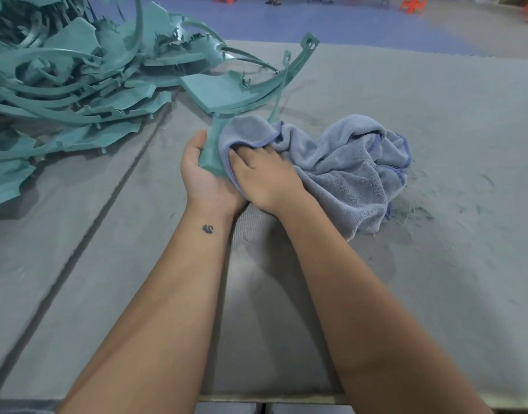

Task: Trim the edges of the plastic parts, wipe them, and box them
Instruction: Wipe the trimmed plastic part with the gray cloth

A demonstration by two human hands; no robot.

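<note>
1. Our left hand (201,171) grips the green part (224,106), fingers curled under it, above the table (436,264).
2. Our right hand (261,174) pinches the cloth (346,162) against the part.
3. More parts form a pile (71,85) at far left.

Teal plastic part (224,94), ctr frame, narrow end half-wrapped in blue towel (346,165) (bunched, ctr-right); teal parts pile (71,82) upper left.

On the grey felt-covered table (406,279), a heap of teal plastic parts (62,85) lies far left. The crumpled blue terry cloth (352,165) lies right of centre, apparently draped over one teal plastic part (227,94) between them.
</note>
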